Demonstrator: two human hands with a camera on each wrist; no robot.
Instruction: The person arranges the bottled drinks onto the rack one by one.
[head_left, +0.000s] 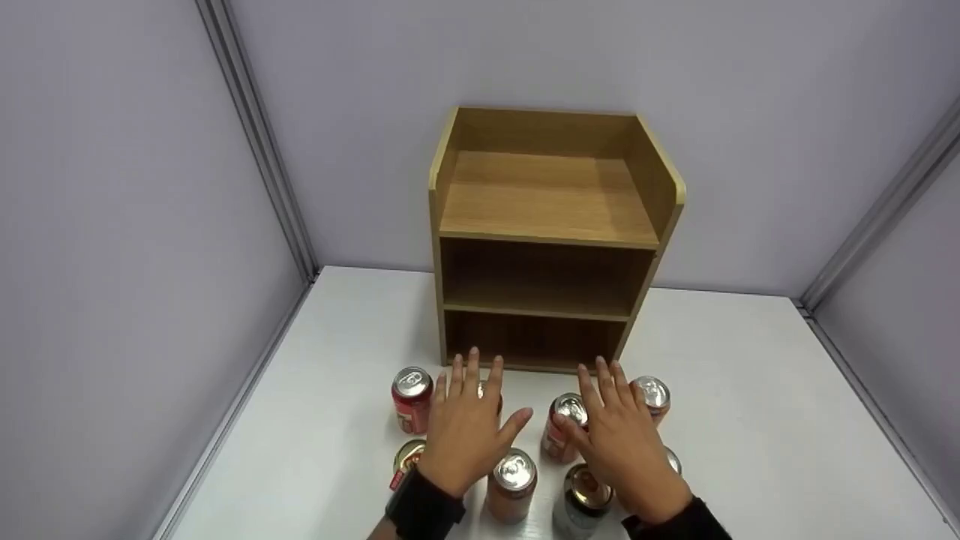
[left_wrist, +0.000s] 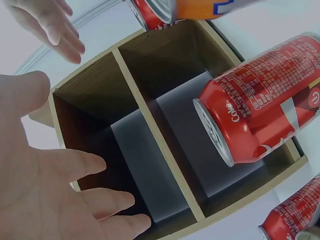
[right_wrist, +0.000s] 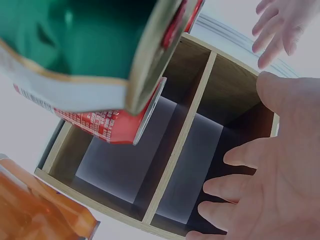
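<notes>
Left hand (head_left: 463, 433), right hand (head_left: 622, 444) wide over cans (head_left: 512, 484)

Fingers straight, spread. Cans upright in two rows on white table (head_left: 750, 397), some partly hidden by hands. Far row fronts wooden shelf unit's (head_left: 551, 199) bottom opening. Wall (head_left: 555, 52) behind.

Can make out only slivers of one can (head_left: 483, 388) behind the left hand (head_left: 466, 429), lower centre of the head view, and another can (head_left: 674, 460) behind the right hand (head_left: 624, 441). See just a blurred, cropped green can (right_wrist: 85, 47), upper left of the right wrist view.
</notes>
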